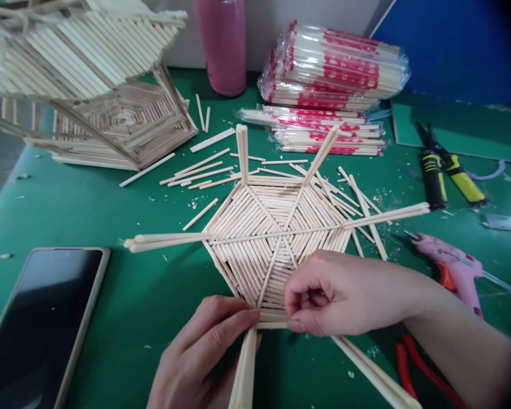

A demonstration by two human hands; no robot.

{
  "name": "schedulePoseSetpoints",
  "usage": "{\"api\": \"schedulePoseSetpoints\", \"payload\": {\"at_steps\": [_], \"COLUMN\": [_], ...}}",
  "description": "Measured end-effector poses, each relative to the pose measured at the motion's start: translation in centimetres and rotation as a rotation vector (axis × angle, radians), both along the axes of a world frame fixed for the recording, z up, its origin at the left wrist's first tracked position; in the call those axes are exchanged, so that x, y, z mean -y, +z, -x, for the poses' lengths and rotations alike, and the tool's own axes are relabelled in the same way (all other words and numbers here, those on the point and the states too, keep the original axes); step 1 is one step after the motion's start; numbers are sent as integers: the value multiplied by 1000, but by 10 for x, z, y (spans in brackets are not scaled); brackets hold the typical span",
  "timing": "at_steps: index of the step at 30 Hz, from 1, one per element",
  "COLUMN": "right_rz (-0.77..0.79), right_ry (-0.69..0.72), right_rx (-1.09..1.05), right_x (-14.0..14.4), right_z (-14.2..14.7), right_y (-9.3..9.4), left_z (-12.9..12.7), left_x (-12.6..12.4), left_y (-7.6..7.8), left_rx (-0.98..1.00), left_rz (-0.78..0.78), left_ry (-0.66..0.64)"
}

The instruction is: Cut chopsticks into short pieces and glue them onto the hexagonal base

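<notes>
A flat hexagonal panel of chopsticks [272, 227] is laid at the centre of the green table [123, 318], with six long spokes projecting from its corners. At the panel's 6 o'clock edge, a short stick [272, 325] is pinched at its right end between the thumb and forefinger of the right hand [336, 295], the other fingers being curled into the palm. The left end of the same stick is pressed by the fingertips of the left hand [204, 352], whose fingers are held together and extended toward the panel; the spoke at 7 o'clock is crossed beside them.

A pink glue gun [451, 267] is seen at 3 o'clock of the panel, and yellow-handled cutters [447, 170] at 2 o'clock. Wrapped chopstick packs [332, 68] are stacked at 1 o'clock, a pink bottle [223, 45] stands at 12 o'clock, and finished hexagonal structures [89, 85] are placed at 10 o'clock. A phone [38, 329] lies at 8 o'clock. Red-handled pliers [417, 369] are partly hidden under the right forearm.
</notes>
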State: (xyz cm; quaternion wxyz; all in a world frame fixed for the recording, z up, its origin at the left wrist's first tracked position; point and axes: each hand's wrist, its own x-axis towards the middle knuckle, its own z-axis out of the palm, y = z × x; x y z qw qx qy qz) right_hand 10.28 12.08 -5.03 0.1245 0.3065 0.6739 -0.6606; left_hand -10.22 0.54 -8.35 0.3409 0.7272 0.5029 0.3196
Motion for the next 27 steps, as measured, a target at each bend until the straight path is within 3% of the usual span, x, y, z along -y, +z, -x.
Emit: {"api": "schedulePoseSetpoints", "payload": {"at_steps": [11, 27], "right_rz": [-103, -56], "right_ry": [32, 54], "right_rx": [-55, -1], "right_x": [-2, -2], "right_z": [2, 4], "right_y": [1, 2], "left_z": [-2, -6], "left_x": [-4, -4], "left_y": [-1, -1], "left_rx": [15, 34], "left_rz": [45, 10], "left_ry": [-16, -9]}}
